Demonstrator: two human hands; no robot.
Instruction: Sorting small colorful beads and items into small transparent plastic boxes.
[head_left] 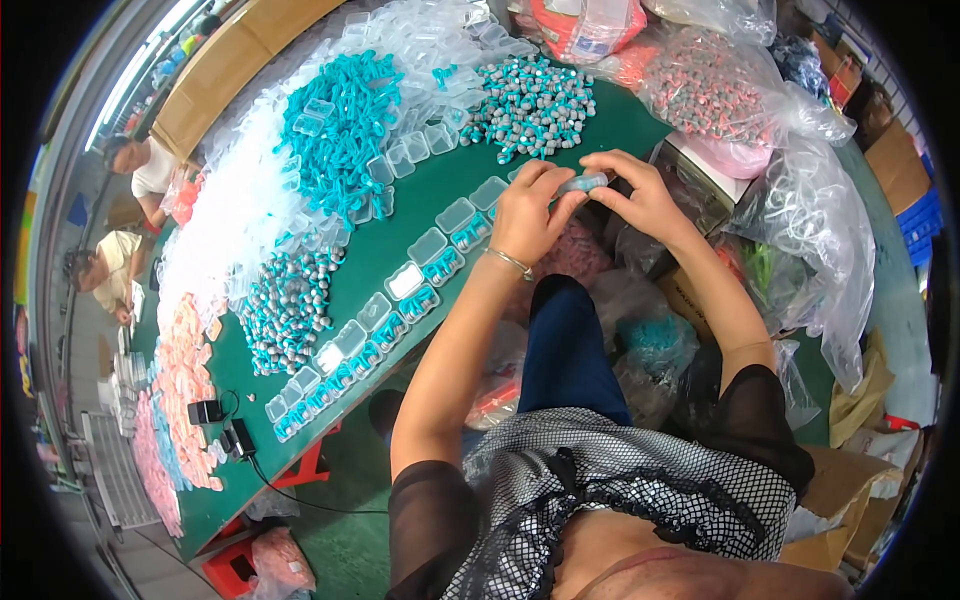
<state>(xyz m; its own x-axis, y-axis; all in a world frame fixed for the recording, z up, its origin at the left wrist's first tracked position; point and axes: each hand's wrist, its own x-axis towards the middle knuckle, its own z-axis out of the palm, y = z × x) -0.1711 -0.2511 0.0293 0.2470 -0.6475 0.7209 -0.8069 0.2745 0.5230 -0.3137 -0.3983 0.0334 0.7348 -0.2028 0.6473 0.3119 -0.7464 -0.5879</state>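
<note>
Between my two hands, above the table's near edge, is a small see-through plastic case (583, 183) with a bluish tint; what lies inside is too small to tell. My left hand (528, 208) pinches its left end with thumb and fingers. The fingers and thumb of my right hand (640, 195) close on its right end. Beside my left hand, a slanting row of open see-through cases (428, 246) runs along the table edge, with teal pieces in their near halves. Small grey-and-teal pieces (530, 105) lie heaped just beyond my hands.
On the green table (420, 185) are a teal heap (345, 120), more grey-and-teal pieces (290, 305), many empty cases (215, 225) and orange-pink pieces (182, 365). A black adapter (238, 440) trails a cord. Filled plastic bags (710, 85) crowd the right. Two people (110, 270) sit far left.
</note>
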